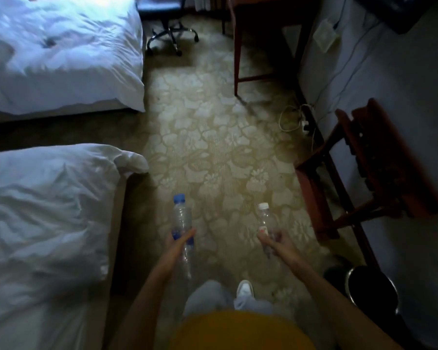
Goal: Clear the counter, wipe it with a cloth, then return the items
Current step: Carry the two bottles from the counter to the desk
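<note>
My left hand [180, 242] grips a blue-capped bottle [181, 218] — my right hand [276, 242] is closed round a white-capped bottle [264, 218]. Both are held over the patterned carpet [213, 135], seemingly empty, though the view is blurred.

— What's around me?
— Two white beds [48, 223] on my left, patterned carpet [213, 137] underfoot.
— And right?
— A wooden luggage rack [379, 162], a black bin [372, 286], cables [296, 117] by the wall.

Dim, soft, edge-warped; top-left window light.
</note>
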The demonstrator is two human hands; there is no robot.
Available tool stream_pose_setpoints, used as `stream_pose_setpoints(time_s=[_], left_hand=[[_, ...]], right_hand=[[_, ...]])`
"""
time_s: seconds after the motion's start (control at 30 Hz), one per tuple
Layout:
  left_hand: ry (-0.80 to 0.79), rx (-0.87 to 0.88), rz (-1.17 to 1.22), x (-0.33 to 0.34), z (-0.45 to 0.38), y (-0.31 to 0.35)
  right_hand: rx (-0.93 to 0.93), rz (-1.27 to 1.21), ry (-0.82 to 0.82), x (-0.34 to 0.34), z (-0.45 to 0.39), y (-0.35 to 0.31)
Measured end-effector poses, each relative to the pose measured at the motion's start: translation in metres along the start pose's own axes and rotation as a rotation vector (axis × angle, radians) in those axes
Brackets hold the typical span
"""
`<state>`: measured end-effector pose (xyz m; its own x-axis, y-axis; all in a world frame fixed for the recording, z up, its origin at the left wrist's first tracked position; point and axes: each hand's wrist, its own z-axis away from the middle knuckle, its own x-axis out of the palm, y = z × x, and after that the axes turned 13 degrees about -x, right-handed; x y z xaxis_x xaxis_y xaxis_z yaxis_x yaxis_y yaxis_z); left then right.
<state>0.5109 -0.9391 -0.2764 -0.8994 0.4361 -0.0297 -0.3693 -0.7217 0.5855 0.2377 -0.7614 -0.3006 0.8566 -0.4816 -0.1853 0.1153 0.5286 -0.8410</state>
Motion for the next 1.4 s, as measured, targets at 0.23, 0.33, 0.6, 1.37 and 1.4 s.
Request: stream_pose_setpoints(time_s=[0.23, 0.33, 0.6, 1.37, 1.4], left_hand=[[0.106, 0.164, 0.064, -0.004, -0.108, 0.168], [0.082, 0.200, 0.071, -0.005, -0.171, 0.241], [-0.034, 0.144, 0.010, 0.007, -0.293, 0.414], [0.021, 0.197, -0.002, -0.008, -0.648, 0.931], [0.024, 0.192, -0.010, -0.007, -0.667, 0.950]], right_hand=[[-0.160, -0.058, -0.035, 0.031, -0.174, -0.147], [-0.220, -0.075, -0.022, 0.045, -0.252, -0.197], [-0.164, -0.111, 0.099, 0.047, -0.410, -0.306], [-0.228, -0.126, 0.031, 0.114, -0.962, -0.651], [-0.225, -0.131, 0.047, 0.117, -0.985, -0.664]])
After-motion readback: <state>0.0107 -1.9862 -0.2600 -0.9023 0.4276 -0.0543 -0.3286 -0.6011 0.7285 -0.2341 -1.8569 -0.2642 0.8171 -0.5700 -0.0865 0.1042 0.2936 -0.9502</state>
